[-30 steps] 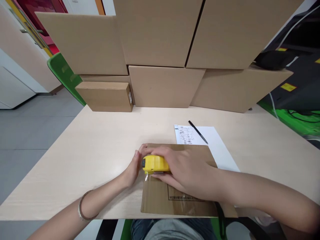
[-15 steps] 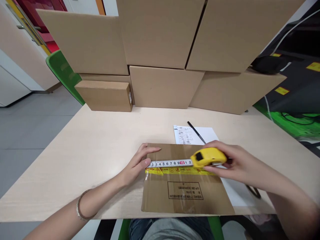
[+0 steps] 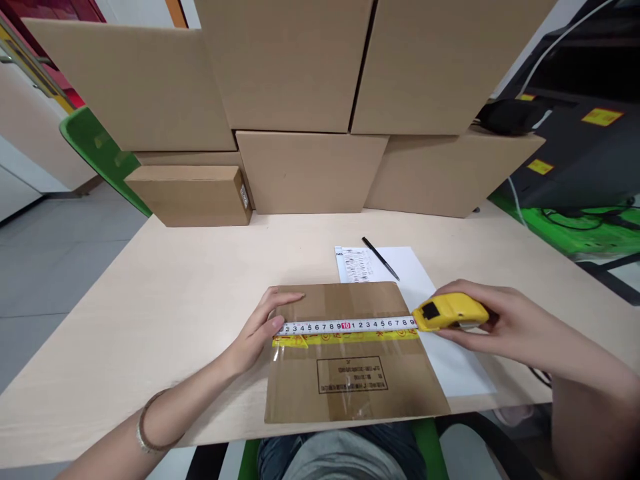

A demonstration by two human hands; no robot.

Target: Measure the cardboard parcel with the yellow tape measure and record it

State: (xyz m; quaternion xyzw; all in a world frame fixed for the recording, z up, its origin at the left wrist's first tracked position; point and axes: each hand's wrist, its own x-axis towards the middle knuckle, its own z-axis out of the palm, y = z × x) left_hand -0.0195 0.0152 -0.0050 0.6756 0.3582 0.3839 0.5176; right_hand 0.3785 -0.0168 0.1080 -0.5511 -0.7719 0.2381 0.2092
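A flat cardboard box (image 3: pixel 357 407), with yellow printed tape and a black-bordered label on top, lies at the table's front edge. Across its top runs the white blade of a tape measure, whose yellow case (image 3: pixel 453 311) is just past the box's right edge. My right hand (image 3: pixel 493 317) is wrapped round that case. At the box's left edge, my left hand (image 3: pixel 257 330) presses the blade's end down with its thumb, while a finger stretches over the box's top. The blade's very tip is hidden under the thumb.
Behind the box lie a white sheet of paper (image 3: pixel 465 370) with a written list and a black pen (image 3: pixel 381 259). Stacked large cartons (image 3: pixel 310 173) wall off the table's back, with a smaller box (image 3: pixel 187 200) at left. A green chair (image 3: pixel 103 157) stands beyond.
My right hand has moved right with the case, drawing out more blade, from about the box's middle to its right edge. My left hand keeps the end in place. The view has shifted slightly.
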